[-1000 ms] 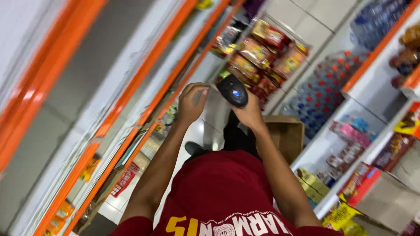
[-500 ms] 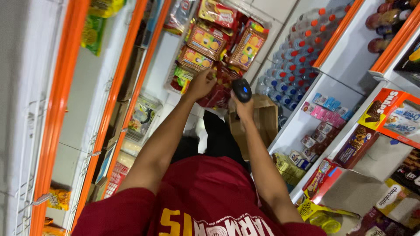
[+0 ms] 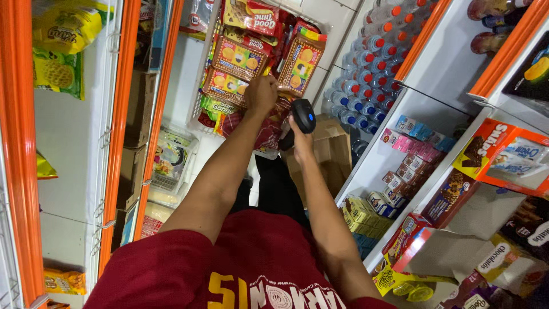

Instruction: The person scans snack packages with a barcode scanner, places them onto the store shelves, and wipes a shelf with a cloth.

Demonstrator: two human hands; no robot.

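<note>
Your right hand [image 3: 300, 140] is closed around the grip of a black handheld scanner [image 3: 301, 119], whose head, with a small blue light on it, sits just above your knuckles and points toward the snack packs. Your left hand [image 3: 261, 94] is closed on the lower edge of a red and orange biscuit pack [image 3: 235, 86] hanging in a white wire rack [image 3: 201, 86]. The scanner sits just beside that hand, to its right. More biscuit packs [image 3: 299, 64] hang above and beside the held one. Behind the scanner, a brown cardboard box [image 3: 333, 150] stands on the floor. Rows of capped bottles [image 3: 366, 74] fill the shelf beyond it. Orange-edged shelves [image 3: 120, 143] run along your left.
</note>
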